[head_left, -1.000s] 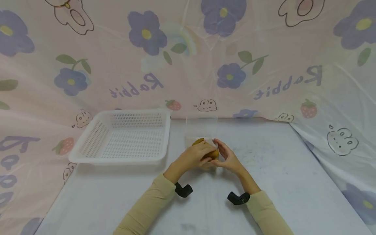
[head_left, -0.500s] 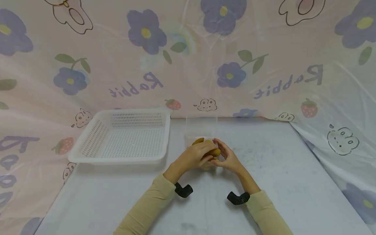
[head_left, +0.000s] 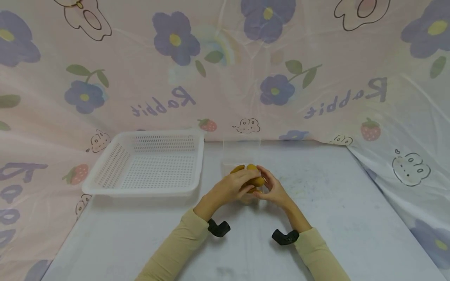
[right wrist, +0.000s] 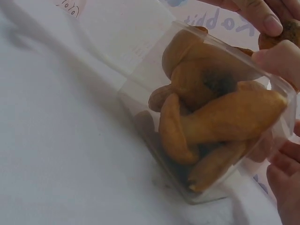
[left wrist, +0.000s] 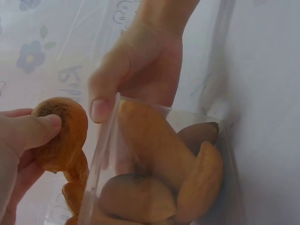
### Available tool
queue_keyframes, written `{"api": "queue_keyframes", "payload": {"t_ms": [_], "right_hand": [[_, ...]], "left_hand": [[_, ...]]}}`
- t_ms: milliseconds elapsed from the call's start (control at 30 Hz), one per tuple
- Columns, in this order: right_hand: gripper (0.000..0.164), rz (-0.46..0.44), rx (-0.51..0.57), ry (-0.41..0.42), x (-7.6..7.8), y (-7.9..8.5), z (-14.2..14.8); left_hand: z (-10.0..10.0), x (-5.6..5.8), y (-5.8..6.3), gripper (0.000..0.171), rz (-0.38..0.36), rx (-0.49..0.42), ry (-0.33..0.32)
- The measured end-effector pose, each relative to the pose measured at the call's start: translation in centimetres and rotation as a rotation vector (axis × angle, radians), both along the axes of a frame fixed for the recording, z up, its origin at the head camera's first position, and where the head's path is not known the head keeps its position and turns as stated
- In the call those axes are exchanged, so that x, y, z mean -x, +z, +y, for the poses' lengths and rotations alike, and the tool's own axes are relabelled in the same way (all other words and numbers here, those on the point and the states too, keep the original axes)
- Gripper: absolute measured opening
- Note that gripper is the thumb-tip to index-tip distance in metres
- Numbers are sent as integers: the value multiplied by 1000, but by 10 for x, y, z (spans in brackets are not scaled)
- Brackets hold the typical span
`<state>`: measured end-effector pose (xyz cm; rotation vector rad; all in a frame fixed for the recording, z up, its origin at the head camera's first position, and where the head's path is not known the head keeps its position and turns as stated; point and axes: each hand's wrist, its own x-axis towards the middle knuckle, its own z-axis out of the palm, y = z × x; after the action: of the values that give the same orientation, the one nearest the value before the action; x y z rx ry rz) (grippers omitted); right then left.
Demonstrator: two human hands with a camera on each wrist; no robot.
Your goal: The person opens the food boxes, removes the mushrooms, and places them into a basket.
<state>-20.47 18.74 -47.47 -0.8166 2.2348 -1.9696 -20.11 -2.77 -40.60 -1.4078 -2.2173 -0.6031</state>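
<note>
My left hand [head_left: 232, 187] pinches an orange-brown, mushroom-like piece [left wrist: 75, 129] with a rounded, dark, dirt-like end. The thumb lies on that dark patch. This piece is at the open top of a clear plastic box [right wrist: 150, 145], which holds several similar brown pieces [right wrist: 220, 117]. My right hand [head_left: 275, 191] grips the box at its rim; its thumb lies outside the near wall in the left wrist view. From the head, the box is partly hidden behind both hands.
A white perforated plastic basket [head_left: 158, 168] stands on the table's left side, nothing visible inside. The box's clear lid [head_left: 241, 151] stands raised behind it. A patterned cloth [head_left: 225, 78] hangs at the back. Black wrist cameras [head_left: 285, 237] sit on both wrists.
The left hand's piece has tilted and shifted slightly right, and more yellow-brown shows above its fingers. The right hand and box stay nearly where they were.
</note>
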Motion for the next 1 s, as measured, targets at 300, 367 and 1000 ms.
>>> {"api": "queue_keyframes", "payload": {"t_ms": [300,367,1000], "right_hand": [[92,-34,19,22,-1,5,-1],[93,-30,19,29,0,4,-1],[94,-55,5,-3,0,4,-3]], "left_hand": [[-8,-1,9,40,-18,-46,1],[-10,-2,11,40,-18,-69,-3],[-47,1,20,42,-8,-156,77]]}}
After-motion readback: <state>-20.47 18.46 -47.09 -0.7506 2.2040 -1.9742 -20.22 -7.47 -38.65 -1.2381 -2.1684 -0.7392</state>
